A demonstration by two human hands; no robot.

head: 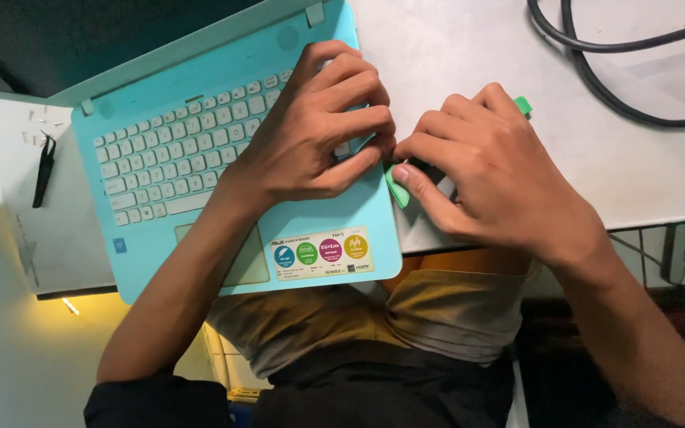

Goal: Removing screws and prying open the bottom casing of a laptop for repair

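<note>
A light blue laptop (200, 71) with a white keyboard (176, 154) lies open on a white table (469, 47), turned at an angle. My left hand (319, 127) presses down on the laptop's right side, fingers bent over the keys near the edge. My right hand (493, 170) sits just beside the laptop's right edge and grips a green plastic pry tool (397, 188), whose tip touches the laptop's side seam; another green bit (523, 104) pokes out behind the knuckles.
Black tweezers (44, 168) and several tiny screws (41, 119) lie left of the laptop. A thick black cable (620, 99) loops at the top right. Round stickers (323, 252) mark the palm rest. My lap shows below the table edge.
</note>
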